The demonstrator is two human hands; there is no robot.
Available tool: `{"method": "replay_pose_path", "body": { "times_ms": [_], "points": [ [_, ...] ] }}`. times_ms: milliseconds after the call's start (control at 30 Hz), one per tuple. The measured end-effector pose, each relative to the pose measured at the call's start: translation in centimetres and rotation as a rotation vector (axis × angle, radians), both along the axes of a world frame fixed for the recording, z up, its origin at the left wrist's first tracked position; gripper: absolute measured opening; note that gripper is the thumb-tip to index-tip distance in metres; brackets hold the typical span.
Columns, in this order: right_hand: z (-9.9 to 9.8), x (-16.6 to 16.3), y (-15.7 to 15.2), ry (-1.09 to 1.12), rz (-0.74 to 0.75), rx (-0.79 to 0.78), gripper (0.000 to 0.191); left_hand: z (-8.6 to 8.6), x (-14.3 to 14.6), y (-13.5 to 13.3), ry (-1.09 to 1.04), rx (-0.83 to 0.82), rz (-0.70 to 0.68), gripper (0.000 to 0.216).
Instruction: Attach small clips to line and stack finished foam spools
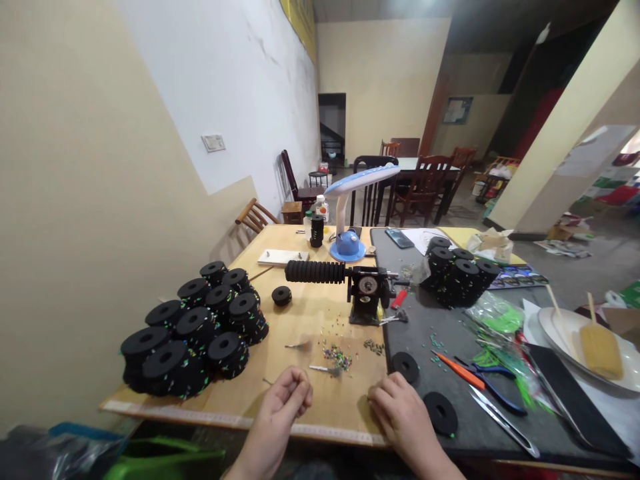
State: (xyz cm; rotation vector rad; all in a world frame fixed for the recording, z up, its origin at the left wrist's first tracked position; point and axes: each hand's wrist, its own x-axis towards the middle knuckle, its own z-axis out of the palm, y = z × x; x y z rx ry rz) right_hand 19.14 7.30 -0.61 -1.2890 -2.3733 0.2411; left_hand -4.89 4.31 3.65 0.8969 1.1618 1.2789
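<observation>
My left hand (284, 404) rests at the near edge of the wooden table (280, 313) with its fingers curled into a pinch; what it holds, if anything, is too small to make out. My right hand (400, 410) lies beside it, knuckles up and fingers curled under. Just beyond the hands lie a small heap of coloured beads (339, 355) and a thin tool (320, 368). Further back stands a small black winding machine (367, 293) with a ribbed black foam-covered shaft (315, 271) pointing left.
Stacks of black foam spools (200, 327) fill the left; more spools (457, 273) sit on the dark mat (440, 327). Loose foam discs (440, 412), scissors (480, 381), tweezers (503, 421), green line (495, 320), a plate (620, 380) and a blue desk lamp (350, 213) are around.
</observation>
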Motion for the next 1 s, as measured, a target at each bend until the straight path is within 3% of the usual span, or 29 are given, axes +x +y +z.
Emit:
{"method": "replay_pose_path", "body": {
  "times_ms": [200, 367, 467, 533, 633, 700, 833, 900, 1000],
  "points": [
    [-1.1, -0.2, -0.2, 0.062, -0.043, 0.096, 0.015, 0.7, 1.6, 0.0, -0.062, -0.025, -0.008, 0.03],
    [1.9, -0.7, -1.5, 0.244, -0.039, 0.087, 0.021, 1.7, 2.4, -0.9, 0.115, 0.025, -0.016, 0.027],
    [4.0, -2.4, -2.7, 0.523, 0.083, -0.038, 0.029, 1.8, 3.2, -1.6, 0.23, 0.12, 0.033, 0.03],
    [4.3, -4.0, -3.4, 0.692, 0.109, -0.232, 0.031, 1.5, 3.5, -2.1, 0.316, 0.188, 0.056, 0.031],
    [3.3, -6.3, -4.1, 0.887, 0.105, -0.585, 0.032, 0.8, 3.3, -2.5, 0.415, 0.205, 0.032, 0.03],
    [2.3, -7.1, -4.3, 0.922, 0.095, -0.721, 0.036, 0.3, 2.8, -2.7, 0.453, 0.185, -0.042, 0.027],
    [0.5, -7.0, -4.4, 0.819, 0.028, -0.628, 0.038, -0.5, 2.0, -2.4, 0.495, 0.17, -0.213, 0.022],
    [-0.3, -6.5, -4.3, 0.802, -0.006, -0.574, 0.04, -0.7, 1.6, -1.5, 0.573, 0.211, -0.235, 0.021],
    [-1.5, -6.0, -4.1, 0.945, -0.098, -0.684, 0.047, -0.4, 1.2, 0.7, 0.837, 0.33, -0.2, 0.02]
  ]
}}
